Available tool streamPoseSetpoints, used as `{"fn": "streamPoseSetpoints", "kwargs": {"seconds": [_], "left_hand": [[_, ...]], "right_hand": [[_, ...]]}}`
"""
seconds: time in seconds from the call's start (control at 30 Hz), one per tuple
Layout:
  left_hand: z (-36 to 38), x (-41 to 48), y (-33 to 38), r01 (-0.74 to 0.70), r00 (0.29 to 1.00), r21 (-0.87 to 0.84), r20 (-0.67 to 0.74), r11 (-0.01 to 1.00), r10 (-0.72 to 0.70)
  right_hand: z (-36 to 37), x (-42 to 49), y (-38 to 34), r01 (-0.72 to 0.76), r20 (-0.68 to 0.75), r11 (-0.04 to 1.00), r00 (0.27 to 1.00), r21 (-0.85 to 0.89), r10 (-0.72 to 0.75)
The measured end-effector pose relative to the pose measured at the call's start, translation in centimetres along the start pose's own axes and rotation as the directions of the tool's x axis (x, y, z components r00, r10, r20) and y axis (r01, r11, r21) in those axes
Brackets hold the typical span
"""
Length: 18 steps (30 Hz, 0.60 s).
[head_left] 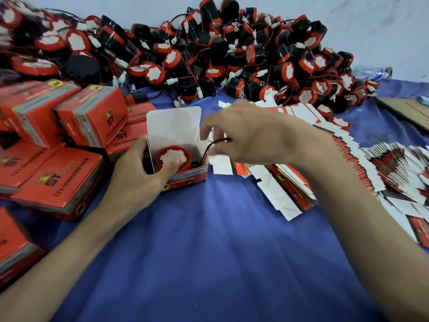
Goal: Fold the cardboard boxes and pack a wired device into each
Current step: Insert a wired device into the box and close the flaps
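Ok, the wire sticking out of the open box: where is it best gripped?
Probably pinch the wire where it arches over the right wall of the open box, coming from above right: that loop stands free, while the left hand blocks the left side and presses the device.

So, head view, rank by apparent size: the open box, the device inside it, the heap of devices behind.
Largest: heap of devices.
Then: open box.
Smallest: device inside it.
No close calls.

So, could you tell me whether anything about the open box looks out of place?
Yes: the device sits in the box, but its wire loops out over the right wall, pinched by the right hand.
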<state>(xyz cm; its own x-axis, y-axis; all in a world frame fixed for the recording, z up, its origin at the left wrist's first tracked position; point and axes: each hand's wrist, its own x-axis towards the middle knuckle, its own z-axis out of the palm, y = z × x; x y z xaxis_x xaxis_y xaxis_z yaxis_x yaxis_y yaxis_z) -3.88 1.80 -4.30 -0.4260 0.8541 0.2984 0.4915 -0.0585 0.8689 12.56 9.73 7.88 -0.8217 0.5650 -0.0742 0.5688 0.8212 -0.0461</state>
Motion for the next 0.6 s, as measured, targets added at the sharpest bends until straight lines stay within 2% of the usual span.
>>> {"fn": "streamPoseSetpoints", "kwargs": {"seconds": [0.07, 0.13, 0.2, 0.37, 0.6], "left_hand": [[0.0, 0.0, 0.1, 0.004, 1.000, 0.007, 0.004, 1.000, -0.004], [0.0, 0.0, 0.2, 0.012, 1.000, 0.006, 0.009, 1.000, -0.012], [0.0, 0.0, 0.3, 0.026, 1.000, 0.007, 0.018, 1.000, -0.026], [-0.2, 0.1, 0.8, 0.090, 0.994, 0.007, 0.057, 0.996, -0.090], [-0.8, 0.4, 1.5, 0.162, 0.985, -0.033, 0.074, 0.986, -0.159]], "right_hand": [[-0.1, 0.4, -0.3, 0.020, -0.237, 0.998, 0.972, 0.062, -0.004], [0.1, 0.8, -0.9, 0.057, -0.356, 0.979, 0.934, 0.195, 0.016], [0.5, 1.1, -1.3, 0.103, -0.366, 0.958, 0.931, 0.267, 0.001], [1.9, 2.4, -1.5, 0.171, -0.363, 0.948, 0.929, 0.269, -0.065], [3.7, 3.6, -1.4, 0.044, -0.467, 0.991, 0.884, 0.123, 0.019]]}}
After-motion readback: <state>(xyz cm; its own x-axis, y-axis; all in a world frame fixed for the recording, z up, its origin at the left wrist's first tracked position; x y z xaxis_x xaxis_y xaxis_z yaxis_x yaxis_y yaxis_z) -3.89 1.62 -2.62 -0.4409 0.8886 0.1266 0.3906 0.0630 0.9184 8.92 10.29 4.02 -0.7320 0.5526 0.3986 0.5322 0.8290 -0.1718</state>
